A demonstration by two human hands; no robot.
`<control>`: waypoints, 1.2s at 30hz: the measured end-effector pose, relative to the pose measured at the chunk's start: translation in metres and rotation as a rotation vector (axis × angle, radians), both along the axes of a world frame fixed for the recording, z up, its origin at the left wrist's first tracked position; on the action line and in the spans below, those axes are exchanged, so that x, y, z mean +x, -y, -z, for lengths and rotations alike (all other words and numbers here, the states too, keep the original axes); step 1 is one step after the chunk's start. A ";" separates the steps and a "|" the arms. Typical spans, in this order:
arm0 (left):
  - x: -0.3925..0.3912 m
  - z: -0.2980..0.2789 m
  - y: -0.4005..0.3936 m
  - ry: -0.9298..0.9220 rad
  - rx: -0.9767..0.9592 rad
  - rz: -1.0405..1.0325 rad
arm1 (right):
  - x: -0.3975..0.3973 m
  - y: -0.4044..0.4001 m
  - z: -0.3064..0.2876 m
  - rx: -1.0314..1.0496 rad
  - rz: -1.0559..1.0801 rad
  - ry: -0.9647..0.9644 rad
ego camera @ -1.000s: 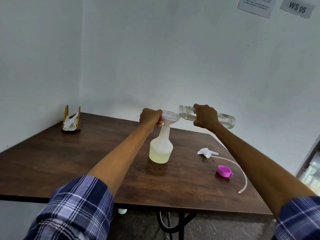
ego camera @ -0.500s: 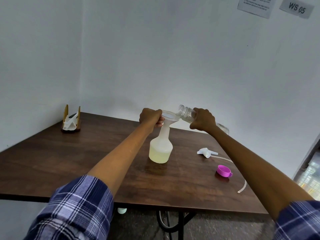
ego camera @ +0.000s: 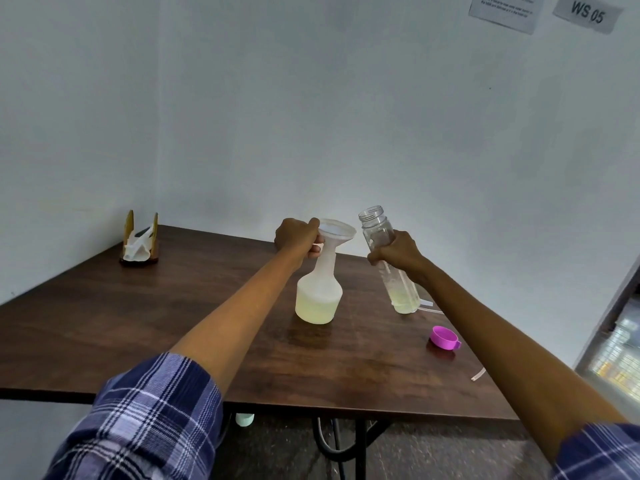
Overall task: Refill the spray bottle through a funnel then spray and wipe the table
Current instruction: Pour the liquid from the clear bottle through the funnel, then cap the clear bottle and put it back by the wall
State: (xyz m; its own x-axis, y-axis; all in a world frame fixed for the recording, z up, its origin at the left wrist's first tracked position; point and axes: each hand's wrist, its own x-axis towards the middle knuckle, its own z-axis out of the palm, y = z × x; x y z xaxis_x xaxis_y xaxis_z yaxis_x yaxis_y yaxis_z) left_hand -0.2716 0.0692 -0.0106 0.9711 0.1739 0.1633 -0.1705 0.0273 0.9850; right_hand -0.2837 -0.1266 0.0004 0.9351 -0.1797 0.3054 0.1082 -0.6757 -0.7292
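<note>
A frosted spray bottle (ego camera: 318, 296), a third full of pale yellow liquid, stands mid-surface with a white funnel (ego camera: 337, 233) in its neck, gripped by the left hand (ego camera: 299, 239). The right hand (ego camera: 394, 252) grasps an upright clear bottle (ego camera: 389, 261) (nearly drained). A purple cap (ego camera: 444, 337) lies on the dark wood surface (ego camera: 138, 320) against white walls (ego camera: 311, 116).

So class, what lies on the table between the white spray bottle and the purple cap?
Only bare brown wooden table, in the head view, between bottle and cap.
</note>
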 end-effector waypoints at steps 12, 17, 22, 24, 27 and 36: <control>-0.019 0.011 -0.012 -0.047 0.077 -0.028 | -0.030 0.003 0.004 0.321 -0.389 -0.091; -0.033 0.017 -0.026 -0.076 0.088 0.026 | -0.043 -0.011 0.004 0.145 -0.488 -0.100; -0.054 0.020 -0.046 -0.190 0.483 0.381 | -0.055 -0.045 0.008 -0.080 -0.516 -0.116; -0.061 0.022 -0.051 -0.251 0.607 0.552 | -0.053 -0.062 0.014 -0.106 -0.519 -0.071; -0.066 0.028 -0.053 -0.183 0.581 0.592 | -0.051 -0.089 0.019 -0.119 -0.511 -0.028; -0.070 0.054 -0.040 0.093 0.698 0.234 | -0.071 -0.065 0.025 -0.096 -0.537 -0.183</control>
